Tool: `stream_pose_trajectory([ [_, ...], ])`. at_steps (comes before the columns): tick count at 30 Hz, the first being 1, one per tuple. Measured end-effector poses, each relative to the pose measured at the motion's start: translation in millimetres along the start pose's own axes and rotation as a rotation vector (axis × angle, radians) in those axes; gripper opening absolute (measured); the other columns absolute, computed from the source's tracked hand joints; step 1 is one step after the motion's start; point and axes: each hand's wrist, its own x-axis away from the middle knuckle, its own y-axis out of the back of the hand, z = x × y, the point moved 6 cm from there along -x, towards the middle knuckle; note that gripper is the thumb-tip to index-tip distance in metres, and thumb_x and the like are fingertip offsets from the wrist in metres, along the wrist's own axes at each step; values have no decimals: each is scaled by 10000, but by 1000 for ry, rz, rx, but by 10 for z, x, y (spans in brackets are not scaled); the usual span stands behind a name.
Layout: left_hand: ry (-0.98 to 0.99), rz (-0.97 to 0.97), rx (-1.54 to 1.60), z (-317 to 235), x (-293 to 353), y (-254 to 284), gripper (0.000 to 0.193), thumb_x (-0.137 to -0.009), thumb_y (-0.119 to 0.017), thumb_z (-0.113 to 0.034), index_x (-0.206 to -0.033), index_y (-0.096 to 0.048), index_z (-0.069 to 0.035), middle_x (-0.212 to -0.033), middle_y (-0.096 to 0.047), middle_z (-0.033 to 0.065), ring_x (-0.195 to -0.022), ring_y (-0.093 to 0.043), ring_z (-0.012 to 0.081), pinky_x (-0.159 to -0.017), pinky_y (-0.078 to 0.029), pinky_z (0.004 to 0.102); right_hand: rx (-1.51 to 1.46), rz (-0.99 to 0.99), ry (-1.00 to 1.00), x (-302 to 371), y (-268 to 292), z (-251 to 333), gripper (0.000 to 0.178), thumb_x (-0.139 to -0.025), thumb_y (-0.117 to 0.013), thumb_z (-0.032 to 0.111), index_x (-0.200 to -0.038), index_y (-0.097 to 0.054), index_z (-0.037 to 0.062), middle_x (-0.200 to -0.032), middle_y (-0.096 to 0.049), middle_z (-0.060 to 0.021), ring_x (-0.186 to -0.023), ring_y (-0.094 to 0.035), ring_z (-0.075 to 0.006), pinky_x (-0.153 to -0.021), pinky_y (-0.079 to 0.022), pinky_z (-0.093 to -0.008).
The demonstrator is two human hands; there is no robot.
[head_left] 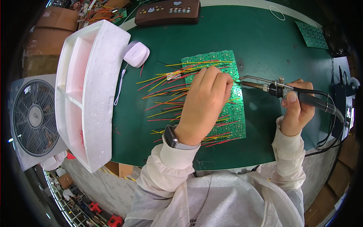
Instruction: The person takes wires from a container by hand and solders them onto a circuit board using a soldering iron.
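Observation:
A green circuit board panel [239, 113] lies on the table, with rows of red, yellow and black wires [159, 107] attached and trailing off to its left. My left hand [207, 96] reaches over the panel, thumb and fingers pinched together near its right edge. Whatever sits in that pinch is hidden by the fingers. Gripped in my right hand [297, 109] is a soldering iron [266, 87] with a thin metal feed tube along its top. Its tip points left and meets the board's edge close to my left fingertips.
A white foam tray [104, 98] with compartments stands at the left, beside a small lilac case [137, 54] with a strap. At the back lies a brown pencil case [167, 12]. Another circuit board [312, 35] rests far right. Black cables [332, 128] hang behind my right hand. A fan [35, 115] is farther left.

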Motion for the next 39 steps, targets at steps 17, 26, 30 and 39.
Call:
stream_pose_trajectory([
  [17, -13, -25, -5, 0, 16, 9, 208, -615, -600, 94, -761, -487, -3, -733, -465, 81, -663, -495, 218, -577, -409, 308, -22, -45, -40, 8, -16, 16, 204, -753, -559, 164, -741, -458, -13, -593, -439, -30, -461, -351, -52, -416, -257, -188],
  [26, -44, 2, -75, -14, 1, 10, 198, -612, -598, 76, -755, -486, -1, -728, -458, 83, -674, -487, 222, -591, -405, 313, -111, -291, -39, -52, 259, 3, 179, -727, -511, 158, -751, -467, -14, -618, -428, -48, -461, -338, -69, -421, -260, -181],
  [30, -44, 81, -194, -36, 33, 53, 194, -630, -610, 32, -779, -495, -13, -755, -468, 77, -710, -490, 223, -626, -397, 324, -126, -325, -32, -20, 318, -28, 188, -723, -505, 157, -793, -477, -16, -669, -461, -57, -504, -361, -73, -447, -282, -178],
  [39, 330, -326, -584, 48, 405, 2240, 179, -833, -462, -95, -974, -537, -13, -959, -554, 73, -873, -505, 152, -768, -376, 267, -175, -390, -30, 51, 432, -110, 148, -743, -505, 122, -818, -490, -4, -599, -438, -22, -486, -349, -64, -445, -267, -177],
])
